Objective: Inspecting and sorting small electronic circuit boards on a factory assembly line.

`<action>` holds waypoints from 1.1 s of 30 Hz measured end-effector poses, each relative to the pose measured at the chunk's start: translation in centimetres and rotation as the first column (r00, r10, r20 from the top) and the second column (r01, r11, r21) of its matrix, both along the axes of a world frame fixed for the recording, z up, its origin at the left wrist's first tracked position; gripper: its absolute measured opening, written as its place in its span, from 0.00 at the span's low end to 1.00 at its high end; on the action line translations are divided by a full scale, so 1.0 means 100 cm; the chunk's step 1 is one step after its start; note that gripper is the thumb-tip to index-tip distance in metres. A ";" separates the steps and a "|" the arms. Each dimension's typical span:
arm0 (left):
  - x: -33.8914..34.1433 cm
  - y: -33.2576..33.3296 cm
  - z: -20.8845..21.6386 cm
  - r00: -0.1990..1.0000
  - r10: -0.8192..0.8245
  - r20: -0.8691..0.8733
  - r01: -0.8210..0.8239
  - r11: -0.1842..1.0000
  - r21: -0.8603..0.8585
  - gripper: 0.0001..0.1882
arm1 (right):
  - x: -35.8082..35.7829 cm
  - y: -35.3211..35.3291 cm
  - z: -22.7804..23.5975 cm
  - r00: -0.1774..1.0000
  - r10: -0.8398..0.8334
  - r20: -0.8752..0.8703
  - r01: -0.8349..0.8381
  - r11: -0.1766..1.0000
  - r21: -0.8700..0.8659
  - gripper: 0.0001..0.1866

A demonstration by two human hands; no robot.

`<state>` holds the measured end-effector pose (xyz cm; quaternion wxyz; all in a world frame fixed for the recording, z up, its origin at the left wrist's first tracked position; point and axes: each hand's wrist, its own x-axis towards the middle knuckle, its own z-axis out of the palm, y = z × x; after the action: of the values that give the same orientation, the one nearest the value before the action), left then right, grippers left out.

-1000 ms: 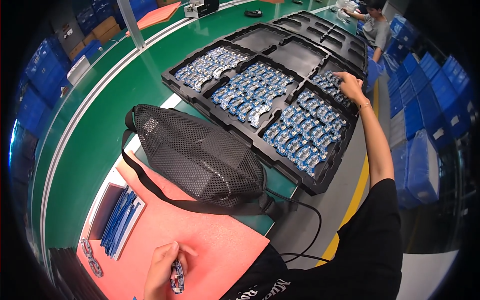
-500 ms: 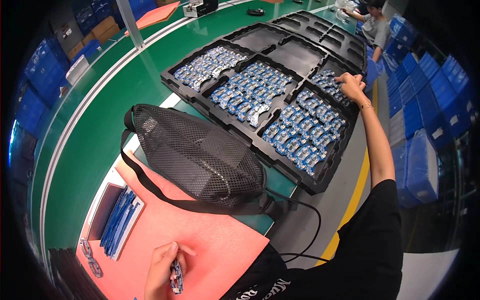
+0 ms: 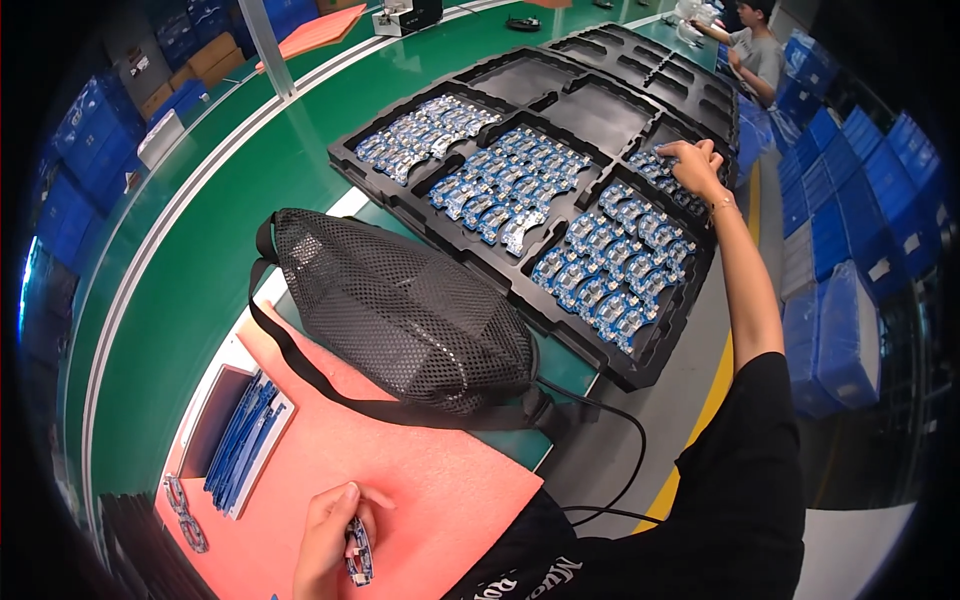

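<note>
My left hand [image 3: 335,535], low in the view above the pink mat, is closed around a small blue circuit board [image 3: 359,556] with pale parts on it. My right hand [image 3: 697,170] reaches out to the far right compartment of a black tray [image 3: 610,368]. Its fingers bend down at the blue circuit boards [image 3: 655,165] there, and whatever the fingertips grip is hidden. Rows of curved blue circuit boards [image 3: 600,270] fill the nearer compartments. A joined pair of similar boards [image 3: 185,515] lies at the mat's left edge.
Between mat and tray lies a black mesh bag [image 3: 400,310] with a strap. A holder with blue strips [image 3: 240,445] rests on the pink mat [image 3: 420,490]. More black trays [image 3: 600,105] continue behind. A co-worker [image 3: 757,55] is at the far right, near stacked blue boxes [image 3: 840,330].
My right hand has shifted slightly left over the far right compartment. My left hand keeps its hold on the board, almost still. The co-worker's arm has lifted.
</note>
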<state>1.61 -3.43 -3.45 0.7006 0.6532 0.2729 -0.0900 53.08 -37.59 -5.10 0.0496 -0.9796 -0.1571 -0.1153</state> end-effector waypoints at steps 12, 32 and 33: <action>0.000 -0.003 0.001 0.999 -0.001 0.038 -0.001 0.999 0.054 0.24 | -0.005 0.008 0.000 1.000 -0.018 -0.017 0.017 0.999 -0.048 0.27; 0.000 -0.007 0.008 0.957 0.194 0.215 -0.178 0.980 -0.091 0.16 | -0.035 0.034 0.011 0.994 0.109 -0.029 -0.108 0.993 0.040 0.25; 0.000 -0.006 0.008 0.956 0.195 0.218 -0.179 0.980 -0.092 0.16 | -0.035 0.032 0.013 0.994 0.110 -0.026 -0.109 0.993 0.039 0.25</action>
<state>1.57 -3.98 -2.66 0.7552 0.6050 0.2488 0.0416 49.56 -34.35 -3.82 0.0766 -0.9699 -0.2077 -0.1013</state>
